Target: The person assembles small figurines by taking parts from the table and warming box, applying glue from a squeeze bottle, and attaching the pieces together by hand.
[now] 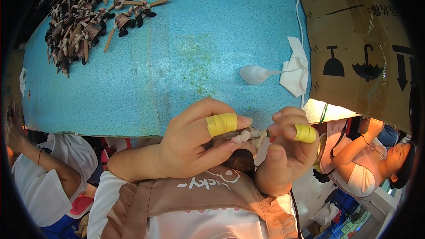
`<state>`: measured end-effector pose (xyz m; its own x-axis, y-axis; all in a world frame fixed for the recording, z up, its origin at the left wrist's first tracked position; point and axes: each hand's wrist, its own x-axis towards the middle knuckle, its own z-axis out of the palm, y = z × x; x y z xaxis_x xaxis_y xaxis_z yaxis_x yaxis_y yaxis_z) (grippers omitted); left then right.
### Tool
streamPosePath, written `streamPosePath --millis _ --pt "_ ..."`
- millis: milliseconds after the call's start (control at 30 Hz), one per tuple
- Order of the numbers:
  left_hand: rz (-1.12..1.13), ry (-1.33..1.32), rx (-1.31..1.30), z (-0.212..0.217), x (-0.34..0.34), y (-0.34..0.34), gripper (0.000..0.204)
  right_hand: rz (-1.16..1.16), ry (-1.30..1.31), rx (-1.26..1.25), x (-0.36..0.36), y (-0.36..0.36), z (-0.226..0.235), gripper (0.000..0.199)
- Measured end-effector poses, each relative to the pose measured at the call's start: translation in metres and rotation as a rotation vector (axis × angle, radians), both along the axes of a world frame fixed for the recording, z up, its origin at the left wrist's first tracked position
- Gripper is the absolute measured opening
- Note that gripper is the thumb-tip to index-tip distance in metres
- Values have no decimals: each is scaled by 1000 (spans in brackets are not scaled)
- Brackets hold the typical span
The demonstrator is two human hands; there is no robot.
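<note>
Head view, as I stand watching: a small figure (242,137) lies between the person's hands, up in front of the brown apron (177,208), close by the near edge of the blue tabletop (230,22). Its long axis looks to run roughly from nine to three o'clock. The left hand (188,135) takes the nine o'clock end, thumb and fingers closed on it and hiding much of it. From three o'clock comes the right hand (290,150), fingers curled, tips just beside the figure's far end; whether they grip it I can't tell. Each hand has a yellow wrap (222,125) on one finger. From the hands, a squeeze bottle (253,75) lies at twelve, a pile of figures (82,31) near ten, and a cardboard box (358,22) between one and two.
</note>
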<state>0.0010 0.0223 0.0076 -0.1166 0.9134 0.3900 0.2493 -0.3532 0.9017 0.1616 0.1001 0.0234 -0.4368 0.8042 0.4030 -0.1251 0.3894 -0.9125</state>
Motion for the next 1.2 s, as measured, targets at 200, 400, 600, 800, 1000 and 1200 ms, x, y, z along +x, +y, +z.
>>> streamPosePath --millis 200,400,600,800,1000,1200 --pt "44 -53 -15 1 2 0 34 83 -136 143 3 8 2 22" --pt "-18 8 -6 -1 1 1 37 68 -75 -31 3 5 -1 17" --pt "15 40 5 -1 3 3 35 -3 -117 26 -1 2 -2 14" --pt "37 75 -6 2 7 6 35 -52 -101 -24 4 2 3 14" --pt "1 -9 -45 -2 4 3 35 -100 -6 -97 -4 -2 -4 10" --pt "111 -491 -146 -10 -5 -2 32 -347 14 -191 39 14 -3 11"
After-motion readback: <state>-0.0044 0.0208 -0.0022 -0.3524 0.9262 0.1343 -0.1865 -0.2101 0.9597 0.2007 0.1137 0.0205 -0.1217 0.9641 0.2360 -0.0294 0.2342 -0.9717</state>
